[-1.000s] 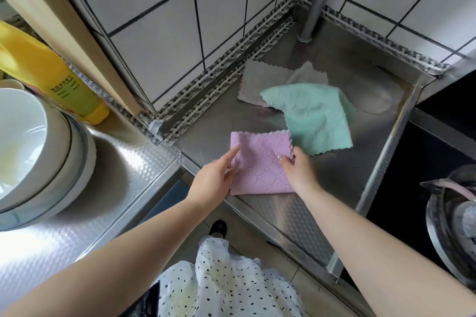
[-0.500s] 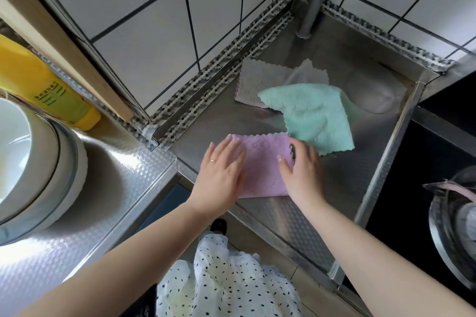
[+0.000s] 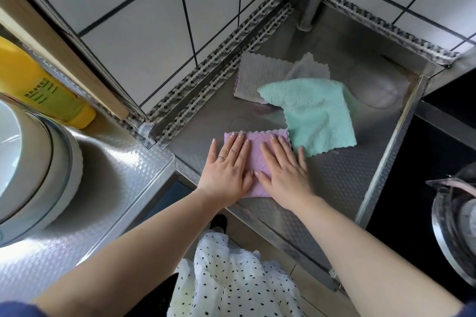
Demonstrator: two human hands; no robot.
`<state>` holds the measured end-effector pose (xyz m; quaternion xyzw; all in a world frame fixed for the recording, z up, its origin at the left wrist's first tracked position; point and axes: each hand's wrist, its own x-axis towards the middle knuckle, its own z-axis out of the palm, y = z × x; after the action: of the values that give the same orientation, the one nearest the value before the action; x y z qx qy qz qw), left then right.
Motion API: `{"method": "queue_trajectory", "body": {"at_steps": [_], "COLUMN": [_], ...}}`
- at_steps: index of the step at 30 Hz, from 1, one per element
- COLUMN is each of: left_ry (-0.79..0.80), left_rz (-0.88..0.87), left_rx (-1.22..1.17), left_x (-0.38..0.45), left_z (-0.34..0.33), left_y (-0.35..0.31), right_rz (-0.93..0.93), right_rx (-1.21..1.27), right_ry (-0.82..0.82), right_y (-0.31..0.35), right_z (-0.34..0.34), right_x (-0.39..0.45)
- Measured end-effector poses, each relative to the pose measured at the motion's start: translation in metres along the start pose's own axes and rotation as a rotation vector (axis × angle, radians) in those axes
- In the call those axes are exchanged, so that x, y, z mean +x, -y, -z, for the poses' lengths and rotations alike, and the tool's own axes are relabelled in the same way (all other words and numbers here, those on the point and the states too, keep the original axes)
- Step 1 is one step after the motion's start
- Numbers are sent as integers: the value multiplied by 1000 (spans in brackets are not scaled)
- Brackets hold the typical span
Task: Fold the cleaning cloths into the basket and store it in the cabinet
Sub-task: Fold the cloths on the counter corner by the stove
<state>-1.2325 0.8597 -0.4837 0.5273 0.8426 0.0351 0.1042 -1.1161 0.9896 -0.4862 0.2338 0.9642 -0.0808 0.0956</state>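
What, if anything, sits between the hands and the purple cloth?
Nothing visible. The left hand and right hand both press flat on the purple cloth. The green cloth lies beside it. No basket is in view.

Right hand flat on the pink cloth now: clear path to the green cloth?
Probably yes. The right hand lies right beside the green cloth, which sits uncovered on the steel counter, nothing between them.

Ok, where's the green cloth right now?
In the head view, the green cloth lies on the steel counter, just beyond the right hand, overlapping the grey cloth.
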Motion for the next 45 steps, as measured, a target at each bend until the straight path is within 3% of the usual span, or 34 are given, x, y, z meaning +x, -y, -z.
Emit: {"method": "queue_trajectory", "body": {"at_steps": [5,9,12,16,19,25,31,39,45], "left_ry": [-11,-80,-105,32,88,-45,-144,-45,-70], "left_rz": [7,191,349,526,543,599,490,388,400], "left_rx": [-91,-527,-782,-978,-977,-963,-816,-507,-421], "left_x": [0,-9,-15,-13,-9,1,15,30,27], "left_z": [4,22,42,45,46,49,63,64,47], "left_y": [3,14,17,18,15,15,58,102,100], "right_rz": [-26,-217,-403,-462,-445,-510,-491,-415,-399], "right_rx": [97,415,632,691,646,857,1026,972,911], "right_ry": [28,-243,-180,-84,-48,49,61,117,126], "right_y": [-2,-14,-23,-20,-15,2,40,69,68], "right_z": [9,22,27,27,28,24,25,28,28], "right_x": [0,-13,-19,-18,-20,-21,6,32,33]}}
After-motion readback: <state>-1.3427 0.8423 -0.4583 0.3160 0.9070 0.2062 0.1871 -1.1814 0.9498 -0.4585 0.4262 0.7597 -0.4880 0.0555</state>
